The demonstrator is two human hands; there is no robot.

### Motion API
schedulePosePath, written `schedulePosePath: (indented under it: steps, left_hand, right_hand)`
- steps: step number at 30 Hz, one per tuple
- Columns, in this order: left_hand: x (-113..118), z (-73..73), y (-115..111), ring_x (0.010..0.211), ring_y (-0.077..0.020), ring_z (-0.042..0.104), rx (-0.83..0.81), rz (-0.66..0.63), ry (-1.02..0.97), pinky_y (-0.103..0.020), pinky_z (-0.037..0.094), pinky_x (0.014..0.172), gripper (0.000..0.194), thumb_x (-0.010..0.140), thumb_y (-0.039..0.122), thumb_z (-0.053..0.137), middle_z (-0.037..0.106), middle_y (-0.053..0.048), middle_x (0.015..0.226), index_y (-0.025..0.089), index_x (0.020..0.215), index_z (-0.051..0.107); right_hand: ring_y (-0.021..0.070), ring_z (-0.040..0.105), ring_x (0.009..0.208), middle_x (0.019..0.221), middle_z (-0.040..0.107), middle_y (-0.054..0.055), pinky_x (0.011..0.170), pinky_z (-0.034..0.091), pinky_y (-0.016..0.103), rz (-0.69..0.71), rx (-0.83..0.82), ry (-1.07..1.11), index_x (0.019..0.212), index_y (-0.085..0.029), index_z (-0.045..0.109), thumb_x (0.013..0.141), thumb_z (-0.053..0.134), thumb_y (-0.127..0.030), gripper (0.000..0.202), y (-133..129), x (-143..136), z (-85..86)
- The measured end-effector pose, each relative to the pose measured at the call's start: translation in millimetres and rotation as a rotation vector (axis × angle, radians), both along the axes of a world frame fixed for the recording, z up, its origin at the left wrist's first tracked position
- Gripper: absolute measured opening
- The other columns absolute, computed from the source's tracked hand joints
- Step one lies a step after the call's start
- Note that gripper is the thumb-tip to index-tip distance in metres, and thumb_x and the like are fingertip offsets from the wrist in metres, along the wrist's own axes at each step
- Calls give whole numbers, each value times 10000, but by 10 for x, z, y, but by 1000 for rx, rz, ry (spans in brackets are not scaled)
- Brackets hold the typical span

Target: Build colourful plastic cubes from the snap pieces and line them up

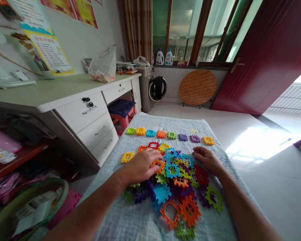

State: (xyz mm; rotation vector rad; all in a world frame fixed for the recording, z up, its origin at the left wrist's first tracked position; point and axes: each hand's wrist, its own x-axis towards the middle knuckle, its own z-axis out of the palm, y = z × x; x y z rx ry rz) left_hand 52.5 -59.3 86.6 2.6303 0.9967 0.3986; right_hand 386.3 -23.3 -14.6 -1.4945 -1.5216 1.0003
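"Where do we have our hands?"

"Our left hand (147, 162) lies over the near-left part of the pile of plastic tiles (162, 193), thumb and fingers on either side of an orange tile (162, 165); whether they pinch it, we cannot tell."

"And our right hand (207, 160)?"

"At the pile's right edge, fingers loosely curled, a gap between thumb and forefinger. A blue tile (190, 160) is just beside it."

"What carries all this?"

"The cloth-covered bench (183, 124). Beyond the pile we see a row of tiles (172, 135), eight of them set apart from one another (we count two yellow and two purple among them)."

"Any containers around us?"

"To our left, low down, a green-rimmed tub (65, 188) with pale, boxy things inside, too blurred for us to name. On the desk (65, 88), a clear plastic bag (105, 60) stands with small bright pieces at its bottom. The desk's drawers (95, 135) are shut, so their contents are hidden from us."

"And farther off?"

"The washing machine (143, 88) has its round door open, a black cloth (160, 87) draped over it. White bottles (169, 59) stand on the windowsill; we cannot tell how full."
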Motion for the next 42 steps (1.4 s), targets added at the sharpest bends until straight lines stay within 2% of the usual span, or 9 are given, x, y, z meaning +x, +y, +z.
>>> schedulePosePath:
  steps: [4,7,15,20,25,30,33,37,42]
  left_hand:
    - [302,-91,-112,1110,-261,523,19,-83,83,-399,401,973,417,774,413,641,612,-84,1152,190,1122,579]
    - [416,-186,-72,1073,-269,548,25,-81,140,-406,415,951,476,730,437,678,629,-81,1122,198,1129,578]
    - [473,-224,116,922,-205,593,-19,-47,54,-321,447,836,209,874,325,501,667,-50,947,198,965,641]
    - [444,-156,192,919,-190,582,-91,61,-174,-298,433,830,153,840,243,524,654,-52,955,181,920,639]
    - [289,-33,217,787,-154,581,-258,134,-390,-263,433,741,196,856,305,494,643,-8,823,177,879,641]
    - [77,-103,261,681,-134,566,-386,248,-440,-242,443,642,263,858,367,485,632,7,772,174,996,597]
    - [-12,-179,288,838,-171,597,-293,280,-360,-292,464,775,298,844,333,501,658,-22,952,201,1099,582]
    - [-82,-254,300,1077,-209,542,-132,275,-217,-359,397,970,313,842,274,490,606,-66,1153,201,1130,587]
    - [-175,-318,316,1205,-218,454,-116,147,-62,-377,336,1050,457,738,205,585,540,-48,1282,230,1192,542]
  right_hand:
    - [178,617,776,854,676,34,711,488,313,-6,5,0,980,-194,602,735,627,-388,314,-11,-14,16]
    - [179,619,777,855,678,34,719,488,317,-6,10,7,981,-195,601,732,628,-390,317,-5,-9,6]
    - [182,620,785,868,676,40,734,488,326,6,16,-20,993,-190,592,738,614,-389,324,9,2,-3]
    - [182,616,782,858,675,40,721,487,323,9,28,-36,985,-187,590,734,608,-384,319,-3,-12,28]
    - [177,612,787,856,667,35,728,486,319,10,29,-48,989,-188,587,749,596,-384,310,-3,-8,19]
    - [177,614,790,859,669,35,729,490,318,15,21,-54,996,-191,591,750,605,-396,321,6,5,-2]
    - [180,617,782,850,672,35,720,494,318,7,31,-44,988,-191,593,744,613,-400,322,1,-2,-1]
    - [183,622,780,837,676,34,714,498,320,-10,31,-35,976,-191,596,736,617,-406,323,-9,-18,15]
    - [192,629,794,834,680,36,726,500,326,-15,10,-23,965,-197,602,716,633,-411,331,-12,-23,34]
